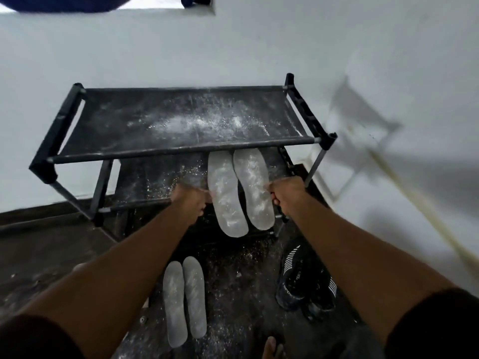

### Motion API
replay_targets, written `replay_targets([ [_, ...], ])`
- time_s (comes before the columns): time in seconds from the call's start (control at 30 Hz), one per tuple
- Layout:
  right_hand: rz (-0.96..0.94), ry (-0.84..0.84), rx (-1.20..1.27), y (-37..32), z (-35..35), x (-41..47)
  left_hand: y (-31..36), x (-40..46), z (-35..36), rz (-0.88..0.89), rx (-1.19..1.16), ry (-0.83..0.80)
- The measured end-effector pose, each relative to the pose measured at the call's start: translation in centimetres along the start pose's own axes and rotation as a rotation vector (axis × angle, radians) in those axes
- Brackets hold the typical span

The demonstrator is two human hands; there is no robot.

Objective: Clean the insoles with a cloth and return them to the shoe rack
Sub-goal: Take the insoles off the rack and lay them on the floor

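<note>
Lower centre: pair of powder-dusted insoles (184, 299) flat on the dark floor (51, 255); black sneakers (305, 281) lower right. Mid-frame: second dusted insole pair (241, 193) on the black shoe rack (181, 151), lower shelf, overhanging its front bar. Left hand (191, 199) and right hand (283, 191) flank this pair, fingers curled; grip blurred, cannot tell. Top shelf powder-strewn; white wall (233, 47) behind.

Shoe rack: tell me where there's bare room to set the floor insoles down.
The top shelf holds nothing, though white powder dusts its middle. On the lower shelf, the stretch left of the left hand is free. Its right half is crowded: two insoles lie side by side between both hands, the right hand at their outer edge.
</note>
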State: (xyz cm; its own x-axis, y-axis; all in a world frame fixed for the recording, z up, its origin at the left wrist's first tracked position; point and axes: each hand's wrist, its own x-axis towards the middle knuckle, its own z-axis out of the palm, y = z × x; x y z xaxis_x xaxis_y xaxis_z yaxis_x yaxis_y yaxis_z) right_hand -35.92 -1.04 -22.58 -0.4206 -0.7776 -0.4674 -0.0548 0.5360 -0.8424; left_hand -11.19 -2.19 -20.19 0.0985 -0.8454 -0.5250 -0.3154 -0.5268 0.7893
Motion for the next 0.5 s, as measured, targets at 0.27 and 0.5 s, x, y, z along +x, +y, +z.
replay_targets([
  [0.27,0.055,-0.025,0.062,4.5,0.1,-7.5,-5.5,-4.7,-1.7,-0.001,-0.048,0.109],
  [0.5,0.146,-0.035,0.004,11.6,0.5,-11.5,-13.0,-7.0,-0.8,-0.075,-0.018,0.055],
])
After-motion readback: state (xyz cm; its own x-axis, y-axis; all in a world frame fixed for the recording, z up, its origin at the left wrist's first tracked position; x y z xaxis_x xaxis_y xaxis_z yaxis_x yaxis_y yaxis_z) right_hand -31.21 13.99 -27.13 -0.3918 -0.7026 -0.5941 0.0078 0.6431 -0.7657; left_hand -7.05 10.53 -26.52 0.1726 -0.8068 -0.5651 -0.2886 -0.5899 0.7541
